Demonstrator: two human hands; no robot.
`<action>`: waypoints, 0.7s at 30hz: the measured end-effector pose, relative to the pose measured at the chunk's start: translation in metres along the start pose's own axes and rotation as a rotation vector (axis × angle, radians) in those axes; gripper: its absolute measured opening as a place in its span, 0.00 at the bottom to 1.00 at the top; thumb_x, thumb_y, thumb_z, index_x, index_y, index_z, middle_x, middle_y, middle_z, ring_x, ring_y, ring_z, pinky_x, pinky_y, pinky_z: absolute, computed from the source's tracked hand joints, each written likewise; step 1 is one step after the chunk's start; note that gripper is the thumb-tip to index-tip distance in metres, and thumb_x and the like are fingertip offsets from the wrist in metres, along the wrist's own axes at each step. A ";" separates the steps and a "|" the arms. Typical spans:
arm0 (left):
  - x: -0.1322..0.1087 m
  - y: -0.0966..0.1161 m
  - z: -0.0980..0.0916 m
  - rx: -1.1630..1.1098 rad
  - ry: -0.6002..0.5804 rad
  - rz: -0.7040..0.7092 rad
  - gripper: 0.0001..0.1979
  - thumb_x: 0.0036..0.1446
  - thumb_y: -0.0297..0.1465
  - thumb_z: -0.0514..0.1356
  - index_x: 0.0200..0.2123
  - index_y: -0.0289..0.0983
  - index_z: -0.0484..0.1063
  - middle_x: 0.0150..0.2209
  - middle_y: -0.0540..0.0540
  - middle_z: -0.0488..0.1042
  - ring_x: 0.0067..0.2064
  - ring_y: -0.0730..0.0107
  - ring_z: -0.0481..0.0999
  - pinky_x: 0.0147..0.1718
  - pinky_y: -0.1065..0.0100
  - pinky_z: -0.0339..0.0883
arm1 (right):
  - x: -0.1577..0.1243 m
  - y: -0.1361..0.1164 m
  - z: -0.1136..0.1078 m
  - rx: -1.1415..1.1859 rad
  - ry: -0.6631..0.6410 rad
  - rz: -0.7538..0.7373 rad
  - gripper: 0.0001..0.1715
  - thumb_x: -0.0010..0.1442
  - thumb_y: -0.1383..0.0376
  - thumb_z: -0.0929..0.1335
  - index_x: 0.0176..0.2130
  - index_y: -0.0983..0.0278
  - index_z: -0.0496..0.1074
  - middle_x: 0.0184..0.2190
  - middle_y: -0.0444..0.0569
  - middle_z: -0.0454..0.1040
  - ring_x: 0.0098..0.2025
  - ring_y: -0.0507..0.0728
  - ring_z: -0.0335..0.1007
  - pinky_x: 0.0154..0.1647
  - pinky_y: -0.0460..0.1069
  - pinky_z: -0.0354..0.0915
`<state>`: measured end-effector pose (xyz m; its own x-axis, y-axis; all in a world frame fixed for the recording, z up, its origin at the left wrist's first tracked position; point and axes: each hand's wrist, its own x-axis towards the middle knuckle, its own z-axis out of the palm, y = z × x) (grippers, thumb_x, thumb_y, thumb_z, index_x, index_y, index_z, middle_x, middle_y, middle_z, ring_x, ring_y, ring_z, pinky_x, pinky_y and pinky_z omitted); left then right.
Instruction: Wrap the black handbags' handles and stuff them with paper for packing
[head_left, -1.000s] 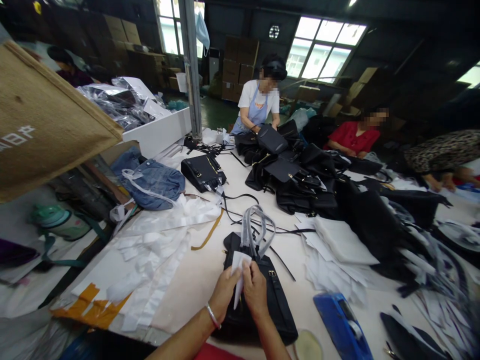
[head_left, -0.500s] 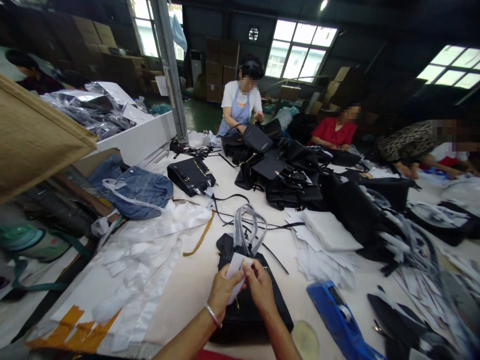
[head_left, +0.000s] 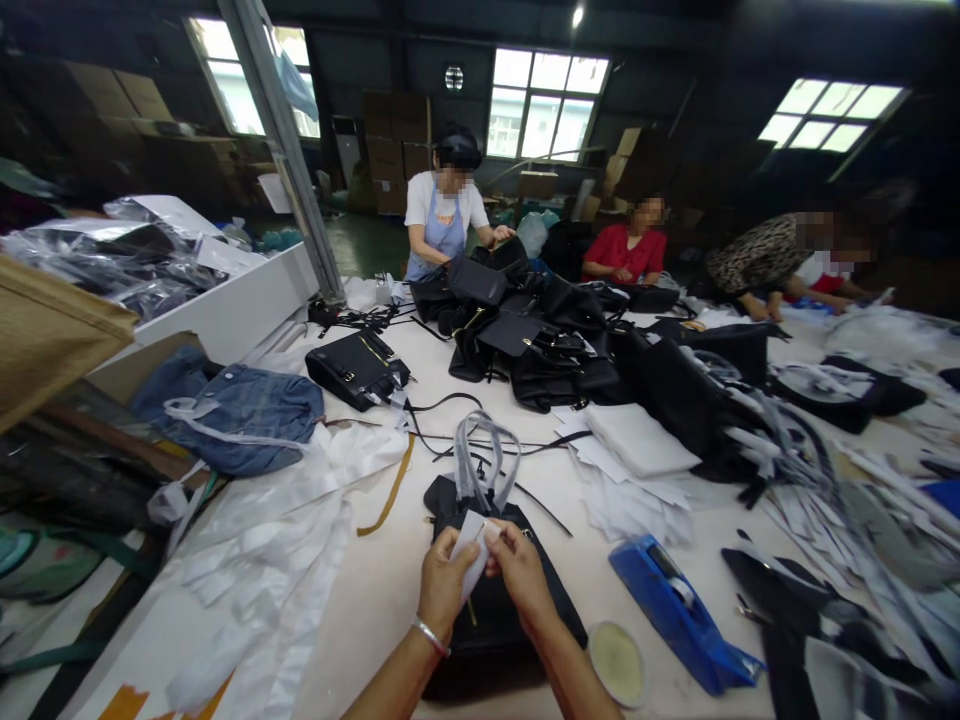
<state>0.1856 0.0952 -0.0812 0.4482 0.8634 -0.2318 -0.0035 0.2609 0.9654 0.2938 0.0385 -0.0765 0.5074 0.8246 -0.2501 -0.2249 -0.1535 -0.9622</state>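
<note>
My left hand [head_left: 442, 588] and my right hand [head_left: 523, 575] pinch a small piece of white paper [head_left: 472, 538] between their fingertips. They hover over a black handbag [head_left: 487, 600] that lies on the white table [head_left: 375, 580] in front of me. The bag's handles [head_left: 480, 462] are wrapped in pale film and stand up beyond my hands. A silver bangle sits on my left wrist.
A blue tape dispenser [head_left: 671, 610] and a round lid [head_left: 616, 663] lie right of the bag. White paper sheets [head_left: 637, 465] pile further right, crumpled white wrapping [head_left: 285, 540] left. Black bags [head_left: 540, 340] heap mid-table; three people work at the far side.
The view has swung to the right, shifting the table scene left. My hands stay together on the white paper over the bag, raised slightly.
</note>
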 end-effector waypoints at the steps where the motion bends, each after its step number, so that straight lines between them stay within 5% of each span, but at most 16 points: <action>1: 0.001 0.002 0.001 0.037 -0.003 0.027 0.10 0.52 0.36 0.60 0.27 0.36 0.67 0.26 0.50 0.72 0.27 0.72 0.69 0.28 0.72 0.61 | 0.001 0.002 0.000 0.050 0.011 0.006 0.19 0.54 0.55 0.67 0.41 0.65 0.69 0.26 0.43 0.69 0.23 0.50 0.63 0.23 0.45 0.63; 12: -0.012 -0.008 0.012 1.229 -0.144 0.658 0.14 0.57 0.22 0.48 0.40 0.38 0.70 0.34 0.44 0.71 0.29 0.70 0.70 0.27 0.71 0.60 | 0.003 0.016 -0.003 0.138 0.265 0.224 0.09 0.46 0.61 0.67 0.25 0.66 0.67 0.14 0.39 0.64 0.15 0.47 0.57 0.14 0.42 0.55; 18: -0.008 -0.022 0.004 1.255 -0.216 0.721 0.21 0.56 0.19 0.46 0.51 0.37 0.66 0.45 0.39 0.71 0.35 0.67 0.75 0.30 0.71 0.67 | -0.005 0.018 -0.010 0.108 0.145 0.080 0.15 0.53 0.57 0.65 0.36 0.65 0.72 0.24 0.45 0.72 0.24 0.52 0.68 0.24 0.47 0.67; 21: -0.013 -0.020 0.001 1.108 -0.298 0.659 0.23 0.57 0.21 0.47 0.54 0.39 0.65 0.51 0.39 0.69 0.42 0.62 0.75 0.36 0.66 0.70 | -0.006 0.027 -0.013 0.000 0.192 0.044 0.12 0.54 0.59 0.66 0.36 0.64 0.72 0.27 0.45 0.73 0.26 0.53 0.69 0.24 0.47 0.67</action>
<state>0.1811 0.0787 -0.0972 0.8228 0.5270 0.2130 0.3688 -0.7801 0.5054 0.2959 0.0224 -0.1027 0.6468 0.6979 -0.3076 -0.2503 -0.1867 -0.9500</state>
